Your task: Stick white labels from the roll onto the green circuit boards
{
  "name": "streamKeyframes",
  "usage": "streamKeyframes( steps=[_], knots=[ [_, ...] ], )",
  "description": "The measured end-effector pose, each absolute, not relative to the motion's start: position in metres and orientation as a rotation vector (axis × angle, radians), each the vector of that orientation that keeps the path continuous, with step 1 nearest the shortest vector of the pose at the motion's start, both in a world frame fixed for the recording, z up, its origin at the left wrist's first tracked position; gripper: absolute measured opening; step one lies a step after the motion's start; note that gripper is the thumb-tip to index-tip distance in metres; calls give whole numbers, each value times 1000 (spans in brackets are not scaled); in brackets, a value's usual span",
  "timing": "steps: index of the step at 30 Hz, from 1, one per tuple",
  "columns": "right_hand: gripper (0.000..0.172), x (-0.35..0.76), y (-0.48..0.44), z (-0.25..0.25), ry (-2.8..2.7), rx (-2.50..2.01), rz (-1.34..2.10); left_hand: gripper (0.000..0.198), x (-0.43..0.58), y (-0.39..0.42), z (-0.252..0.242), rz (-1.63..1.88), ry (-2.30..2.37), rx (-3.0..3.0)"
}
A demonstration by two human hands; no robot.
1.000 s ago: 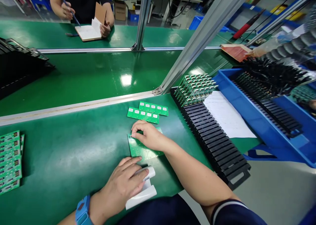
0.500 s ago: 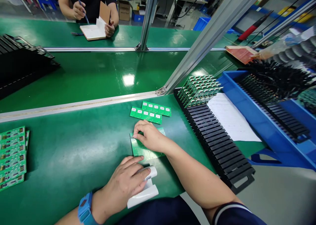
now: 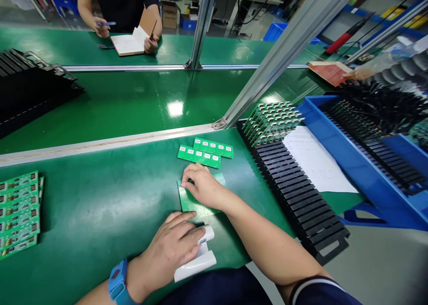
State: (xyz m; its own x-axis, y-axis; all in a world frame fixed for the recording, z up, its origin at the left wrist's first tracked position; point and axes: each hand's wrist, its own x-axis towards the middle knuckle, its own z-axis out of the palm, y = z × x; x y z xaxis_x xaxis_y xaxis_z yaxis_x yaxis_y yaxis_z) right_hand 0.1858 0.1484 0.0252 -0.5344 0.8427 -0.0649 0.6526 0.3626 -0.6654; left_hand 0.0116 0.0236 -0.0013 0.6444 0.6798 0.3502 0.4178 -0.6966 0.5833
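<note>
My right hand (image 3: 203,187) rests over a green circuit board panel (image 3: 194,206) lying on the bench. Its thumb and forefinger are pinched together at the panel's upper left corner; whatever is between them is too small to make out. Nearer to me, my left hand (image 3: 172,242), with a blue wristband, holds a curled white sheet (image 3: 197,265) under its fingers. One left fingertip touches the panel's near edge. Just beyond the right hand lie two narrow green boards with white labels, a nearer board (image 3: 199,156) and a farther board (image 3: 214,147), slightly overlapping.
Stacked green boards (image 3: 20,213) lie at the left. On the right stand a black slotted rack (image 3: 294,184) holding upright boards (image 3: 272,122), a paper sheet (image 3: 317,162) and a blue bin (image 3: 361,171). A metal post (image 3: 267,73) slants upward. Across the bench, a person writes near a notebook (image 3: 129,44).
My hands keep almost the same pose on the panel and the white sheet. The view shifts slightly. Across the bench, the person's pen hand has lifted off the notebook.
</note>
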Motion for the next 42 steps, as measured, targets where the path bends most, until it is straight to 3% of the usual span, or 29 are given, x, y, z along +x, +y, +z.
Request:
streamKeyframes(
  steps=[14,19,25,29,34,42],
  knots=[
    [18,182,142,28,-2305,-1378,855,32,12,22,-3,805,883,2391],
    [35,181,147,26,-2190,-1463,899,32,12,21,-6,822,916,2371],
    [18,182,154,22,-2191,-1394,865,31,6,25,6,1045,973,2311],
    [5,197,122,45,-2000,-1100,765,27,-5,31,23,1296,1196,2149],
    [20,211,73,70,-2245,-783,673,16,-11,33,29,1220,1198,2074],
    [20,201,67,47,-2401,-822,449,12,-4,32,21,1211,1214,2135]
  ],
)
